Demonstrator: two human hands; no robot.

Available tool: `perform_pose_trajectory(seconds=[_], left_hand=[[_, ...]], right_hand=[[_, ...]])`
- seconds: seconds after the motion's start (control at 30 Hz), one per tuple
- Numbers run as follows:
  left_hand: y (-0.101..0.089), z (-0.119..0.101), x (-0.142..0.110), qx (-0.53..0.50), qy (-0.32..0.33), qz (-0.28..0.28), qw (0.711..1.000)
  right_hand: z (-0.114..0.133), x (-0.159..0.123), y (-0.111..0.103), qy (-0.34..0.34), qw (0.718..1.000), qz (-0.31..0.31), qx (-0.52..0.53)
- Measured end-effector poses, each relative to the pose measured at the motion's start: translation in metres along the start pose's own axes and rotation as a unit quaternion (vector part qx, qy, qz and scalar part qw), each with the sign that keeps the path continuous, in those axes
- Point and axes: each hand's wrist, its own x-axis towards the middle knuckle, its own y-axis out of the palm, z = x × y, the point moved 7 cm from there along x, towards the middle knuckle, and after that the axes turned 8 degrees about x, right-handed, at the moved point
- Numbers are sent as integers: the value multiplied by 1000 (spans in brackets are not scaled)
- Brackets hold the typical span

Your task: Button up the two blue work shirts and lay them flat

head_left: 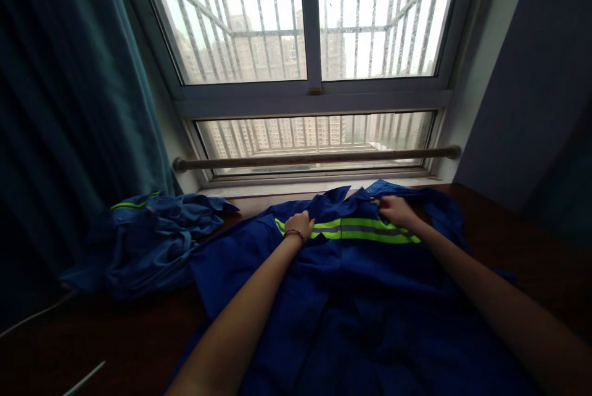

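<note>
The left hand (300,223) has a thin bracelet (295,234) at its wrist, dark red and seemingly beaded, looped once around; its finer details are too small to tell. The right hand (395,210) is bare, as are its wrist and both slender, smoothly tapering forearms (254,306)

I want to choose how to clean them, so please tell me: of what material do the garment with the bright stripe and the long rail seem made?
Garment: probably woven cotton or a blend, matte; it creases softly.
Rail: perhaps wood or painted metal; round, dull brownish surface, no clear grain visible.
</note>
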Motion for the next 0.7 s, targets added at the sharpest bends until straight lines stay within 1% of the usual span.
perform_pose_trajectory(seconds=[0.03,0.07,0.1,0.13,0.17,0.2,0.23,0.3,0.33,0.4,0.43,0.47,0.53,0.63,0.7], left_hand=[[-1,0,-1,1,-3,-7,1000],[-2,0,-2,3,-9,-18,1000],[-3,1,-2,7,-21,-29,999],[-2,3,-2,11,-39,-36,999],[-1,7,-2,14,-61,-36,997],[2,11,-1,17,-83,-27,996],[7,16,0,18,-104,-10,994],[16,25,3,16,-130,32,991],[20,29,5,16,-140,47,989],[24,36,7,16,-153,62,986],[24,39,8,16,-155,61,986],[24,41,8,16,-156,58,986],[21,42,8,17,-153,52,987],[7,37,5,33,-145,49,988],[-4,25,1,35,-112,69,991]], right_hand=[[4,0,-24,-9,993,-107,-39],[9,-3,-45,-23,974,-209,-84],[15,-8,-62,-45,945,-292,-137],[18,-12,-72,-63,916,-346,-191],[18,-12,-75,-69,898,-363,-238],[12,-8,-74,-57,896,-346,-273],[3,-3,-69,-30,900,-317,-299],[-22,7,-54,44,911,-238,-333],[-36,12,-45,77,917,-189,-342],[-60,17,-25,125,925,-86,-349],[-70,18,-17,139,925,-48,-349],[-78,18,-12,143,925,-27,-352],[-85,19,-10,121,922,-24,-367],[-83,20,-12,76,916,-37,-392],[-77,18,-17,93,909,-61,-402]])
